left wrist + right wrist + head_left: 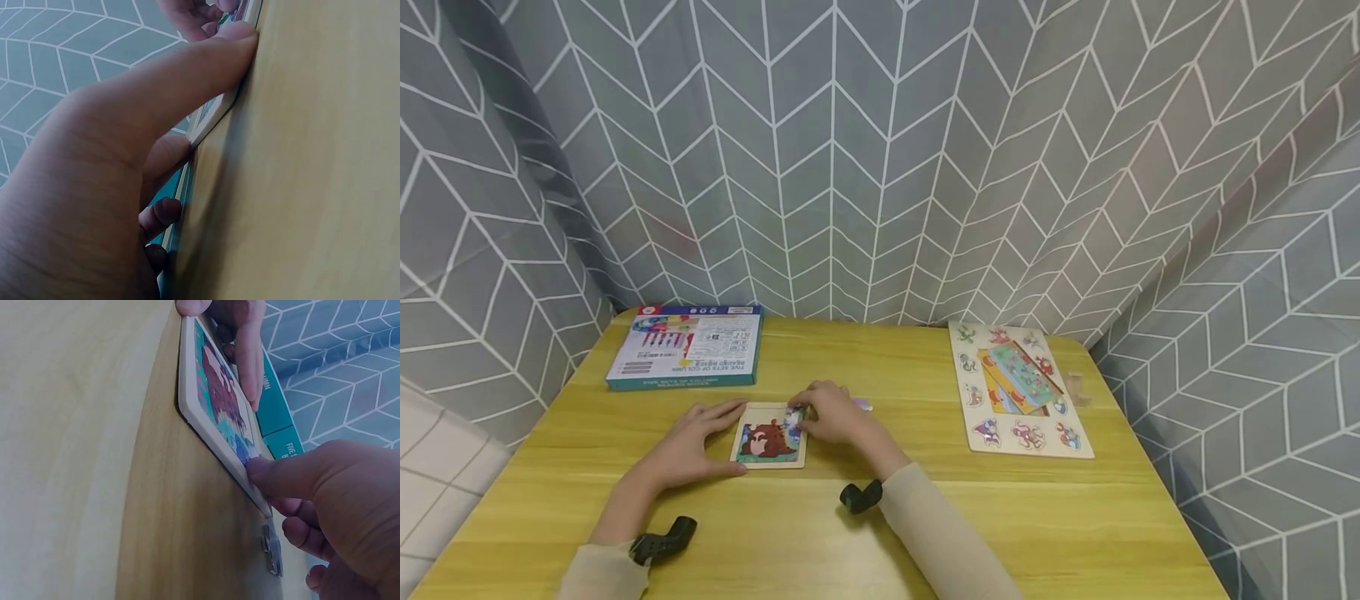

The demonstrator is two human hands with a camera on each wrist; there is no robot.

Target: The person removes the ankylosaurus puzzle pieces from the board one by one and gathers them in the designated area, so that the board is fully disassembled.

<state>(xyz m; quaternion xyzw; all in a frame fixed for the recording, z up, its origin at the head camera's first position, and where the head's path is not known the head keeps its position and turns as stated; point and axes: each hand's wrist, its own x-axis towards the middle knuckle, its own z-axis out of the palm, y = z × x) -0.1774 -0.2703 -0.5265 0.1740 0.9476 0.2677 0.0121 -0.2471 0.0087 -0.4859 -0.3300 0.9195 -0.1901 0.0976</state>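
Around the puzzle tray (769, 466) spreads a yellow wood-grain table (775, 542). Beyond the tray and to its left lies a printed box (685, 346); well off to its right, a pale animal board (981, 412) bears a few colourful cards (1018, 379). At the tray's left side the person's left hand (688, 446) holds it in a wide span, thumb at the near corner and index finger at the far one. That brace probably serves best if it stops the tray sliding without shoving it rightward. At the tray's far right corner the right hand (831, 414) makes a narrow pinch on a small piece; the step looks like settling it there. Doing so well likely means squaring its edges to the rim and its neighbours, then pressing straight down, since a tilted push could lift adjoining pieces. The tray itself sits between the two grips, its reddish-brown animal picture (765, 442) uncovered in the middle. Within the right pinch, the small piece (793, 414) is partly hidden, so its seating cannot be told. Just off the tray's right side, a loose piece (272, 550) lies near the right fingers.
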